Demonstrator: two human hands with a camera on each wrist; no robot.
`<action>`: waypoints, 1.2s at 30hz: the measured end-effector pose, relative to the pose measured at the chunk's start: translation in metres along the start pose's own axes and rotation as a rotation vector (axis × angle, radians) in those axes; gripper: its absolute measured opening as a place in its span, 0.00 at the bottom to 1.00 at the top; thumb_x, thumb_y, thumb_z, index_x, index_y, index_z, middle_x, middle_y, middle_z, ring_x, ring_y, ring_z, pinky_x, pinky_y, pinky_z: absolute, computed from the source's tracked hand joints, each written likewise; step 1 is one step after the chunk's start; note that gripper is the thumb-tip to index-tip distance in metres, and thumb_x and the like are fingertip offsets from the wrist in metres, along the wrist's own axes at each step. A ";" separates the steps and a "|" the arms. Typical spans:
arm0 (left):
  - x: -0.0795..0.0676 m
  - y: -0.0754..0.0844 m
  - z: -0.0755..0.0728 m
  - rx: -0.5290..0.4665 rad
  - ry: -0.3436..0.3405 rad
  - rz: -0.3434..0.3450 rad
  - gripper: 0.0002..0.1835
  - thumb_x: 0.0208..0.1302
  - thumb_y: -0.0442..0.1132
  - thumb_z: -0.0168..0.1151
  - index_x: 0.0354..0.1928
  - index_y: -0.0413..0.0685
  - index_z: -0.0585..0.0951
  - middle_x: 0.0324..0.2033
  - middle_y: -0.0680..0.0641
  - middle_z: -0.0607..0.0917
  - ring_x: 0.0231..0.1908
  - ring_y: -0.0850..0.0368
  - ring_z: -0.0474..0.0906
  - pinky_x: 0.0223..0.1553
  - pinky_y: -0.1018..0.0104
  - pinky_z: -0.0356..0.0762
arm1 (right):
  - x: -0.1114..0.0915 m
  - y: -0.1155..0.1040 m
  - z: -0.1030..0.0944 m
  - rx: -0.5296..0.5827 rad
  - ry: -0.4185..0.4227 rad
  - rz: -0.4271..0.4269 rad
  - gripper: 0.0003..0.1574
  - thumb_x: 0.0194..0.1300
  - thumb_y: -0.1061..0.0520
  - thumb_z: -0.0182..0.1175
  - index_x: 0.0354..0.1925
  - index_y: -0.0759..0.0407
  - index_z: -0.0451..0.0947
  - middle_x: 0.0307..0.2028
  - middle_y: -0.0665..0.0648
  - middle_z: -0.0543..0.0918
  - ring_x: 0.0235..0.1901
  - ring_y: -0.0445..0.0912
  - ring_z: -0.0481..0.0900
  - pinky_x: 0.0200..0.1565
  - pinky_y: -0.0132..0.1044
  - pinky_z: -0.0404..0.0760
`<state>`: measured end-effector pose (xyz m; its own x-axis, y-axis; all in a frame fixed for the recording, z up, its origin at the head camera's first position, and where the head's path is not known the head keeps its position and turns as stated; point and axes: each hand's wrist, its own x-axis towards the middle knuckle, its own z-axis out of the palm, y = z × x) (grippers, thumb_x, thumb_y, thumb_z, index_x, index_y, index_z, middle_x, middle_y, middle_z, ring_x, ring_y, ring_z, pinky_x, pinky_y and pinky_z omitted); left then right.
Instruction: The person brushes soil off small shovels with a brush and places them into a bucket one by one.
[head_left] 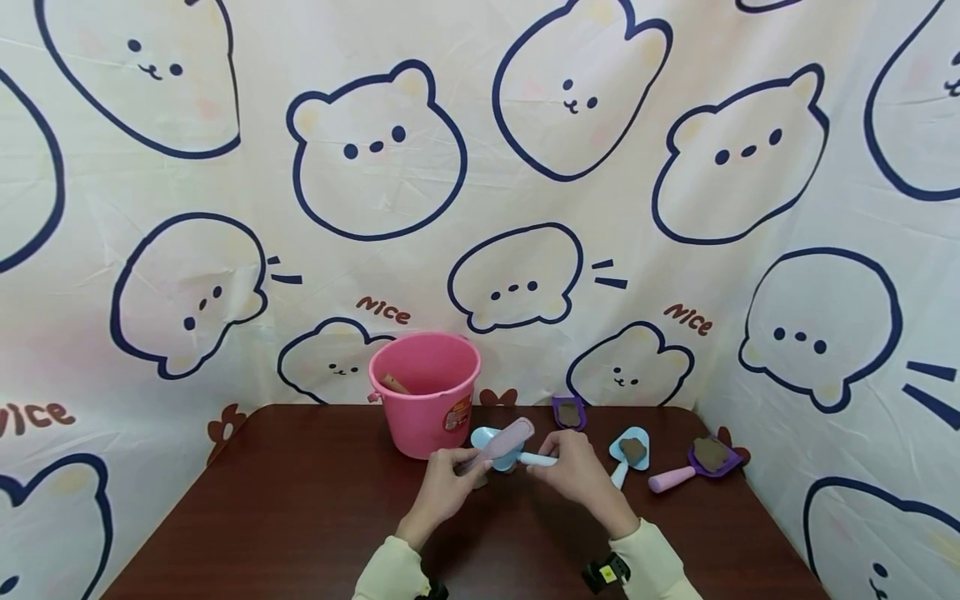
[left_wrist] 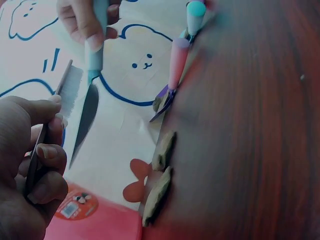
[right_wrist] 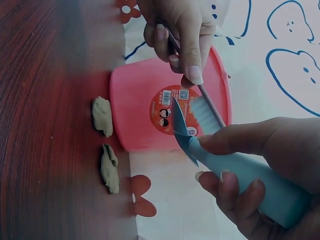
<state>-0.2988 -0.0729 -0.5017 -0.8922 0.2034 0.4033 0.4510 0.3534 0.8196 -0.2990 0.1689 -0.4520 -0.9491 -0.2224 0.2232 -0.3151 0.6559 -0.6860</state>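
My left hand [head_left: 442,490] grips a pale pink-grey brush [head_left: 512,439] with short white bristles [right_wrist: 206,115], best seen in the right wrist view. My right hand [head_left: 576,468] holds a small light blue toy shovel [head_left: 537,459] by its handle, thumb laid along it. Brush and shovel blade [right_wrist: 181,120] are close together, the bristles beside the blade. Both are raised over the table in front of a pink bucket [head_left: 427,408]. Below them, two greyish-brown clay-like lumps [right_wrist: 102,116] lie on the tabletop near the bucket, mostly hidden in the head view.
To the right lie a purple shovel [head_left: 558,407], another light blue shovel [head_left: 618,475] and a purple shovel with a pink handle [head_left: 671,479], each bearing a brown lump. A tan piece [head_left: 393,383] shows inside the bucket. A bear-print cloth [head_left: 480,192] hangs behind the dark wooden table [head_left: 285,508].
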 end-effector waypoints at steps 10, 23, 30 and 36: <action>-0.001 -0.004 0.006 -0.040 -0.046 -0.028 0.16 0.69 0.42 0.67 0.53 0.40 0.87 0.37 0.47 0.90 0.32 0.65 0.82 0.37 0.72 0.81 | 0.000 0.000 0.002 0.007 0.000 -0.043 0.14 0.55 0.58 0.77 0.32 0.63 0.81 0.25 0.51 0.81 0.21 0.42 0.76 0.25 0.37 0.79; 0.000 -0.013 0.002 0.044 -0.018 -0.041 0.18 0.68 0.45 0.68 0.54 0.43 0.87 0.45 0.47 0.90 0.41 0.58 0.83 0.46 0.63 0.83 | 0.001 0.000 0.000 0.006 -0.013 -0.035 0.14 0.56 0.58 0.76 0.34 0.65 0.82 0.25 0.52 0.81 0.22 0.43 0.76 0.26 0.37 0.79; 0.000 -0.014 0.001 0.047 -0.020 -0.046 0.17 0.68 0.45 0.68 0.53 0.43 0.88 0.44 0.47 0.90 0.37 0.59 0.81 0.40 0.69 0.80 | 0.001 -0.001 0.001 -0.006 -0.010 -0.031 0.14 0.55 0.58 0.77 0.32 0.63 0.82 0.26 0.52 0.81 0.22 0.42 0.75 0.26 0.36 0.78; 0.000 -0.014 0.000 0.042 -0.013 -0.054 0.16 0.68 0.44 0.68 0.53 0.43 0.88 0.44 0.46 0.90 0.37 0.58 0.81 0.40 0.69 0.80 | 0.000 -0.002 0.000 -0.009 -0.012 -0.015 0.14 0.55 0.57 0.77 0.33 0.63 0.82 0.26 0.52 0.81 0.22 0.43 0.75 0.26 0.37 0.78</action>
<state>-0.3048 -0.0781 -0.5127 -0.9151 0.1946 0.3532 0.4028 0.4018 0.8224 -0.2979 0.1673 -0.4505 -0.9440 -0.2408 0.2256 -0.3296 0.6590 -0.6760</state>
